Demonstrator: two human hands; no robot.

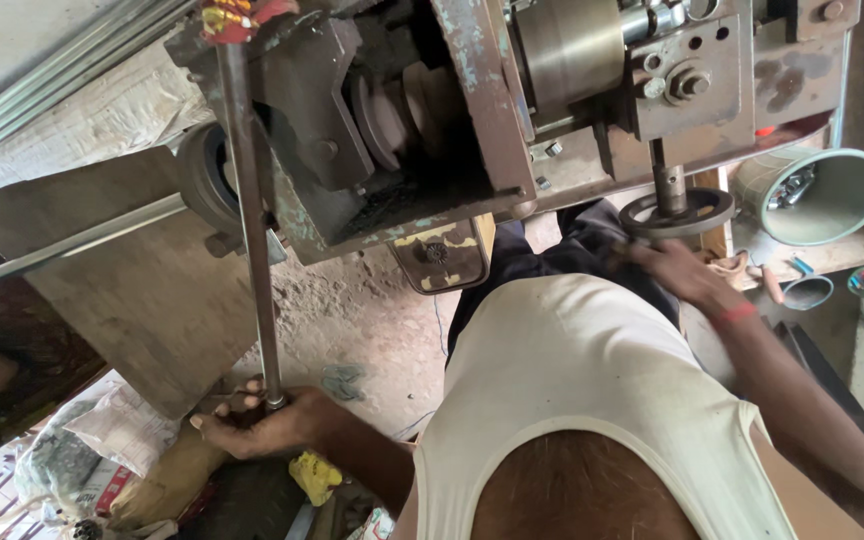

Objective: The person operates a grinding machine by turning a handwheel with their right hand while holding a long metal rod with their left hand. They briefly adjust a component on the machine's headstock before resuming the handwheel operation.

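While left hand (252, 425) grips rod (252, 220), right hand (677, 270) seemingly touches handwheel (677, 212).

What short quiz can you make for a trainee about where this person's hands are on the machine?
1. True or false: the left hand is closed around one end of the long steel rod.
2. What does the right hand touch? A) the handwheel B) a green pipe section C) a yellow rag
3. What colour is the wristband on the right arm?
Key: 1 true; 2 A; 3 red.
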